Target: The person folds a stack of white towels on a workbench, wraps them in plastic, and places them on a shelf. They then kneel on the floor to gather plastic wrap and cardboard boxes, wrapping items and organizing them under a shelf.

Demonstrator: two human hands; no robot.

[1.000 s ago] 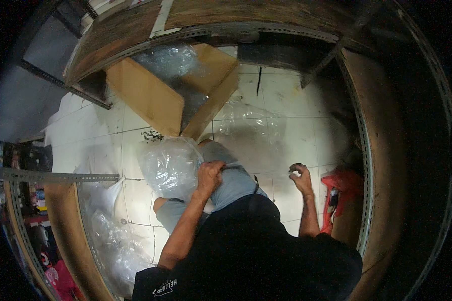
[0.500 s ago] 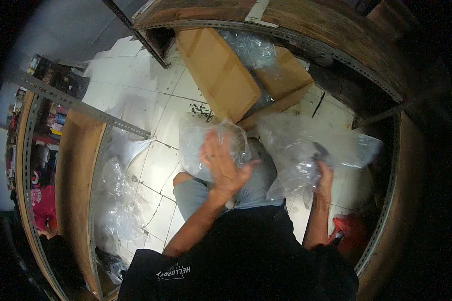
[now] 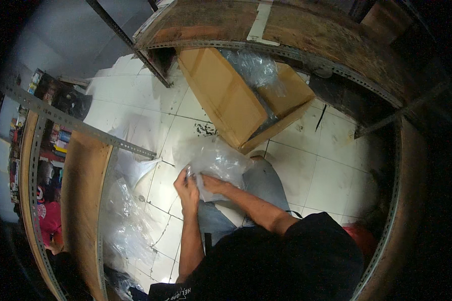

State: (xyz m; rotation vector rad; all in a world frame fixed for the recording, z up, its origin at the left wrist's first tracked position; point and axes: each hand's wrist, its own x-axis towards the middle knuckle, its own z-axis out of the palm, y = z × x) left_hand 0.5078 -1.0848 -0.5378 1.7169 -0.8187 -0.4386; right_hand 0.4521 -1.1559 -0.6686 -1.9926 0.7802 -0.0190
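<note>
The person sits low, both bare forearms coming up from the lower edge out of short black sleeves. The left forearm rises almost straight, the elbow tucked close to the body, and ends in the left hand (image 3: 187,188), whose back faces the camera with the fingers curled inward in a pinch. The right forearm crosses from the right shoulder toward the left, slanting upward across the lap. The right hand (image 3: 209,183) lies just beside the left one, palm turned down, its fingers closed and partly hidden. The two hands nearly touch above the knees, the wrists bent slightly toward each other.
</note>
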